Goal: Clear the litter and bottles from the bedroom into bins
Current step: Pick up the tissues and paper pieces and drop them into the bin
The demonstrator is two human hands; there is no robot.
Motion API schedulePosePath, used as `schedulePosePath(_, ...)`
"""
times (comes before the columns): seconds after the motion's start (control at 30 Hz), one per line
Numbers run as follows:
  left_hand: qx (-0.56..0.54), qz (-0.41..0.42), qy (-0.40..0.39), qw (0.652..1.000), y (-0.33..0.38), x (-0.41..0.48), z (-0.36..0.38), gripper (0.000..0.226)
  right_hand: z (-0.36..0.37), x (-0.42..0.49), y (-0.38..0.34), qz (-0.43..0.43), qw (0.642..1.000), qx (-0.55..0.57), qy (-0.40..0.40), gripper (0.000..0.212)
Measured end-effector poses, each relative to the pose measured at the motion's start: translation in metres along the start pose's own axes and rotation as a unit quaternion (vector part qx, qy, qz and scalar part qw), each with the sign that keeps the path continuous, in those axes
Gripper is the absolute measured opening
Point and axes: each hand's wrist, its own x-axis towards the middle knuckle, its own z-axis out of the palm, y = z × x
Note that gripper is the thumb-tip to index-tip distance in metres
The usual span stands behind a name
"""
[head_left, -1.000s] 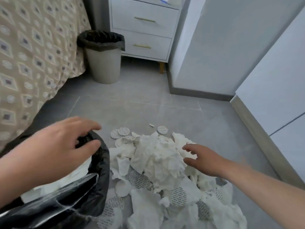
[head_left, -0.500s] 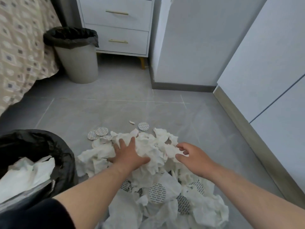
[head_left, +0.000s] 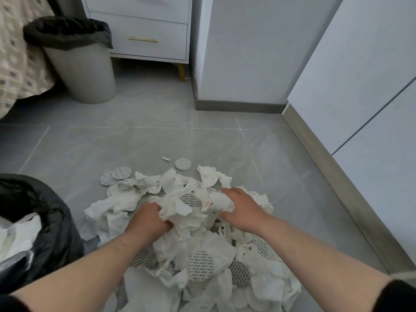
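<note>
Right of the lined bin (head_left: 59, 213), our L hand (head_left: 148, 220) & R hand (head_left: 243, 210), fingers curled, bunched the tissue pile (head_left: 180, 210), prob. light, floppy; best scooped from underneath.

A home bedroom, seemingly: patterned bedspread (head_left: 13, 64), white drawered nightstand (head_left: 144, 30).

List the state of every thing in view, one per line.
Left hand, grips tissues in the heap.
Right hand, grips tissues in the heap.
Tissues, crumpled, heaped on the floor.
Discs, flat, scattered in and beside the heap.
Black bag, open, part filled with tissues.
Grey bin, upright, lined, contents hidden.
Drawers, shut.
</note>
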Motion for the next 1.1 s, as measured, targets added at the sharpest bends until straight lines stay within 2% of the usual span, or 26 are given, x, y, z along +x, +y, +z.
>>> schedulePosePath(0.13,-0.002,0.020,0.016,1.000,-0.007,-0.007,-0.008,0.009,0.021,0.020,-0.009,0.042,0.993,-0.067,-0.092,0.102)
schedulePosePath(0.3,-0.014,0.013,0.025,1.000,-0.013,-0.014,-0.012,0.001,0.047,0.017,-0.003,0.028,0.984,-0.147,-0.099,0.083)
schedulePosePath(0.4,-0.020,-0.003,0.015,1.000,-0.021,-0.015,-0.014,0.013,0.045,0.005,0.007,0.017,0.987,-0.127,-0.093,0.073)
schedulePosePath(0.5,-0.027,-0.010,0.010,1.000,-0.024,-0.016,-0.015,0.021,0.037,-0.005,0.019,-0.003,0.979,-0.202,-0.006,0.077)
schedulePosePath(0.53,-0.026,-0.011,0.012,1.000,-0.024,-0.016,-0.016,0.018,0.036,-0.008,0.022,0.003,0.974,-0.226,-0.005,0.083)
schedulePosePath(0.6,-0.025,-0.014,0.017,0.999,-0.024,-0.015,-0.016,0.012,0.038,-0.013,0.026,0.030,0.974,-0.218,-0.055,0.088)
schedulePosePath(0.67,-0.016,-0.013,0.015,1.000,-0.022,-0.016,-0.017,0.010,0.044,-0.014,0.029,0.053,0.981,-0.168,-0.085,0.077)
schedulePosePath(0.77,-0.005,-0.005,0.008,1.000,-0.020,-0.017,-0.019,0.005,0.050,-0.008,0.031,0.037,0.986,-0.151,-0.051,0.048)
schedulePosePath(0.83,-0.025,-0.012,-0.003,1.000,-0.020,-0.018,-0.020,0.007,0.050,-0.003,0.029,0.028,0.990,-0.135,-0.024,0.036)
schedulePosePath(0.87,-0.027,-0.016,-0.007,0.999,-0.019,-0.018,-0.022,0.009,0.049,-0.001,0.029,0.025,0.992,-0.123,-0.013,0.033)
schedulePosePath(0.93,-0.013,-0.024,-0.014,1.000,-0.018,-0.018,-0.023,0.032,0.049,0.001,0.029,0.018,0.994,-0.108,0.000,0.030)
schedulePosePath(0.97,-0.009,-0.021,-0.012,1.000,-0.014,-0.019,-0.025,0.034,0.048,0.000,0.029,0.016,0.995,-0.102,0.004,0.028)
schedulePosePath(1.07,0.024,-0.006,0.012,1.000,-0.003,-0.019,-0.029,0.019,0.044,-0.003,0.027,0.008,0.997,-0.077,0.020,0.016)
schedulePosePath(1.1,0.037,-0.004,0.023,0.999,-0.001,-0.019,-0.030,0.018,0.043,-0.004,0.026,0.008,0.997,-0.068,0.030,0.020)
